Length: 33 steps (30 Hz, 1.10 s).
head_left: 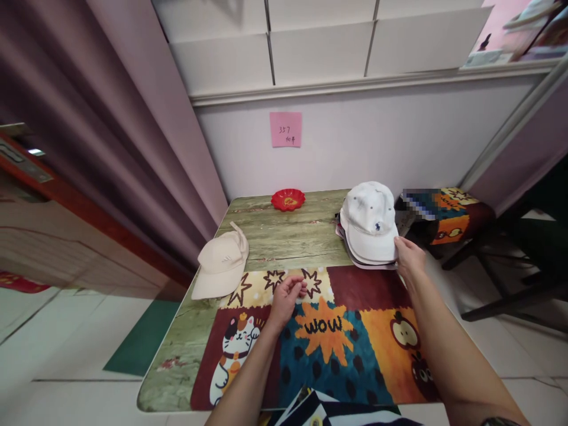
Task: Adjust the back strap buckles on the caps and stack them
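My right hand (409, 255) pinches the right edge of the brim of a white baseball cap (369, 207) with a small dark blue logo. That cap tops a stack of caps (355, 255) at the table's back right; only the lower brims and edges show. Over the printed mat my left hand (288, 297) hovers with curled fingers, thumb near the fingertips. Whether anything is between those fingers I cannot make out. A cream baseball cap (224, 263) lies at the left edge of the table, brim toward the front left, its strap sticking up behind.
A colourful mat (350, 349) with a cat and "WOW" print covers the front of the wood-patterned table (171, 355). Against the wall sits a red scalloped dish (288, 200), below a pink note (286, 129). A dark chair (523, 254) stands to the right, a purple curtain (146, 118) to the left.
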Available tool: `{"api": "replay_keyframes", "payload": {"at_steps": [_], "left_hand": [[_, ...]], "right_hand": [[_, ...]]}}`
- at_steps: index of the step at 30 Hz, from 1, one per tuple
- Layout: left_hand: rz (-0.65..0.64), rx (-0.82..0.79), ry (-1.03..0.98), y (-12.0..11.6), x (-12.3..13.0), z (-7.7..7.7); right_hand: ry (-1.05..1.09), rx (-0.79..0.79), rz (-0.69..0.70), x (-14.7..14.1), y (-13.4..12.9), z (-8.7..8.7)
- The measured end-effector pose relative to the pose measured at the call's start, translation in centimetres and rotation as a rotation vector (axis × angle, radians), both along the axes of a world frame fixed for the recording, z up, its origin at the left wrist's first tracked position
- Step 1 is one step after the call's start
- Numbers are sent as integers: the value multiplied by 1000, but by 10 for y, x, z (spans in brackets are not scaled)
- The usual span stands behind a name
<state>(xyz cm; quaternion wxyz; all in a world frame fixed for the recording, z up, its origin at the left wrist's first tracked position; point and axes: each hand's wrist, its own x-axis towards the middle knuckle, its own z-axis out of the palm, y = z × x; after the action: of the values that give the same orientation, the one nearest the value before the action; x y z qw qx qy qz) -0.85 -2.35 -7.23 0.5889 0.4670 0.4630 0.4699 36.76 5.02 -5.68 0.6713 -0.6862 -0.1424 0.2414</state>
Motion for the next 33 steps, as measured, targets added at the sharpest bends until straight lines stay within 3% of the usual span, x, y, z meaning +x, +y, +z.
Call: {"api": "replay_keyframes", "payload": {"at_steps": [4, 8, 14, 18, 22, 25, 27, 30, 33], "left_hand": [[-10, 15, 34, 0, 1, 0], [-12, 30, 50, 0, 2, -2], [-14, 49, 72, -1, 2, -5], [-11, 71, 89, -1, 2, -9], [-17, 83, 90, 0, 3, -11], [-25, 84, 82, -1, 3, -11], [-23, 85, 77, -2, 3, -10], [-20, 89, 71, -3, 4, -8], [-16, 88, 53, -5, 6, -8]], "right_hand": [[-407, -138, -5, 6, -4, 3], [-737, -254, 100, -12, 4, 15], [-878, -423, 233, -49, 13, 10], [-902, -441, 250, -51, 13, 1], [-934, -450, 211, -56, 7, 5], [-1027, -345, 83, -73, -2, 15], [-1089, -144, 90, -95, -7, 20], [-967, 197, 364, -141, -6, 20], [-455, 292, 651, -193, 5, 11]]}}
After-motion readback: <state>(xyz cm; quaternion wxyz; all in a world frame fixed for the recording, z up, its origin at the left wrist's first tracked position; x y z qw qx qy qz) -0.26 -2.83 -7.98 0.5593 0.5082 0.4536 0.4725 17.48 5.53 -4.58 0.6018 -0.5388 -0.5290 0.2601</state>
